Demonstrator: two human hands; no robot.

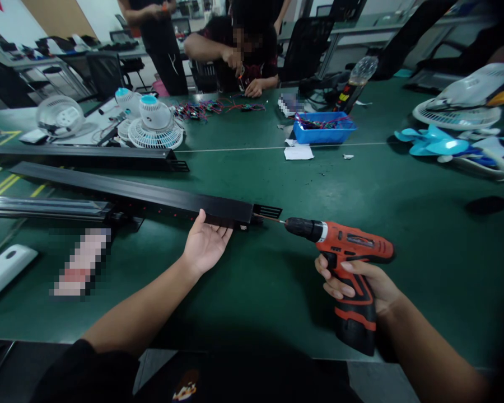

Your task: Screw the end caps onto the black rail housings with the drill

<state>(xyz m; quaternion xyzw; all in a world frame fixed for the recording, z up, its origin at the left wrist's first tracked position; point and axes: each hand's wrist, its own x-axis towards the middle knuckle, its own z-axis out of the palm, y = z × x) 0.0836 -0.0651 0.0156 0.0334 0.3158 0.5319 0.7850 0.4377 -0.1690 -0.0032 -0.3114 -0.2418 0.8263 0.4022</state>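
Note:
My right hand (353,282) is wrapped round the grip of an orange and black cordless drill (355,243), with fingers by the trigger. The drill points left, and its long thin bit (273,218) reaches the end of a long black metal housing (163,193). Whether the tip sits in a screw there, I cannot make out. My left hand (208,246) holds that housing from below near its right end, palm up, thumb on the near side and fingertips tucked underneath. A slotted black tab (269,210) sticks out of the housing's end.
Another black housing (79,155) lies behind, and a shiny bar (46,207) to the left. White fans (155,126), a blue bin (323,131) of wires, a bottle (357,81) and blue fan blades (434,141) stand farther back. Across the table a person (246,56) handles wires.

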